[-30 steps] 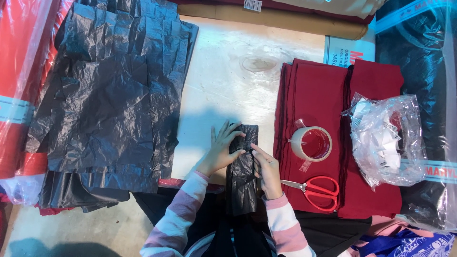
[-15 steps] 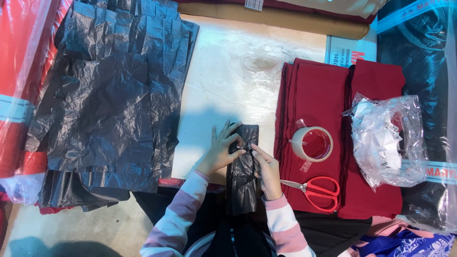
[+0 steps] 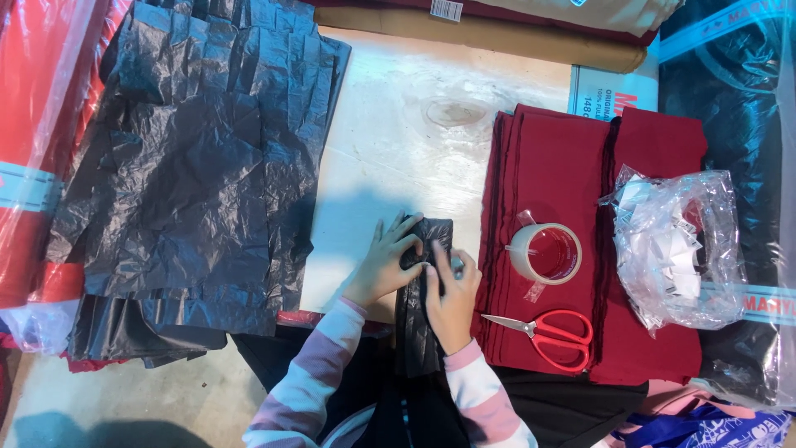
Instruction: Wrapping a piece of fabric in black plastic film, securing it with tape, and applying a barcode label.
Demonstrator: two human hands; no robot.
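Both hands press down on a narrow folded bundle of crinkled black plastic (image 3: 421, 307) at the near edge of the white tabletop (image 3: 390, 133). The left hand (image 3: 385, 264) lies flat with fingers spread on its left side; the right hand (image 3: 452, 294) curls over its right side, fingers bent onto the plastic. Just right of them lies a stack of folded dark red cloth (image 3: 572, 158), bearing one roll of clear tape (image 3: 545, 253), one pair of red-handled scissors (image 3: 551, 332) and one crumpled clear plastic bag of white scraps (image 3: 676, 249). A white carton with red print (image 3: 609, 87) sits at the far edge. A large pile of flat black plastic bags (image 3: 199, 182) lies to the left, beside red goods wrapped in clear film (image 3: 33, 141).
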